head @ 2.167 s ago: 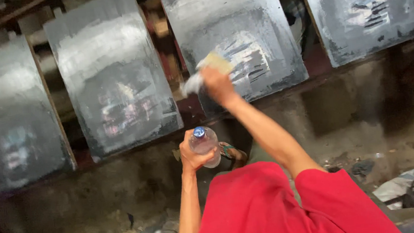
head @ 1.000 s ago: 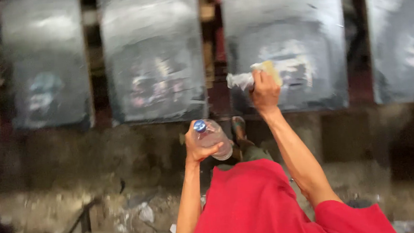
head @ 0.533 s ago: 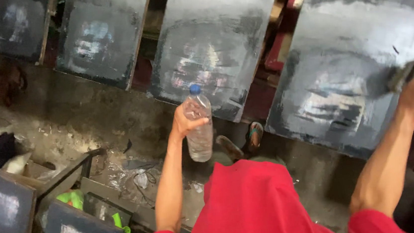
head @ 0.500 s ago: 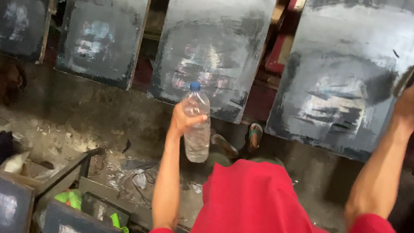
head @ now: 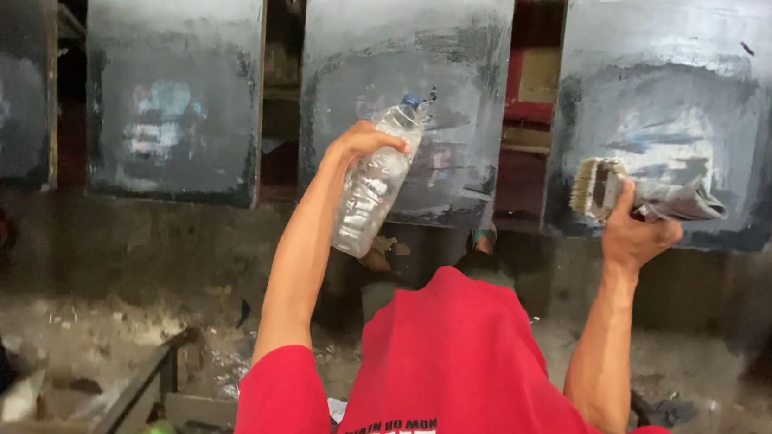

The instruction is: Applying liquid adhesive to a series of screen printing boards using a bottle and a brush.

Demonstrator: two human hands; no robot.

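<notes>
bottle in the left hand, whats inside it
The clear bottle looks mostly empty; drops fly from its tilted blue-capped top. The left hand covers part of its upper half, so any liquid there is hidden.

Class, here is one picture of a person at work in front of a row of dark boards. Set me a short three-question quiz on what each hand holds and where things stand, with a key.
1. True or false: the left hand holds a clear plastic bottle with a blue cap.
2. What does the right hand hold? A) a hammer B) a wide brush wrapped at the handle C) a sponge only
3. Fill in: the bottle is tilted with its cap toward the ____ grey board of the three large ones ahead.

Key: 1 true. 2 B. 3 middle.
</notes>
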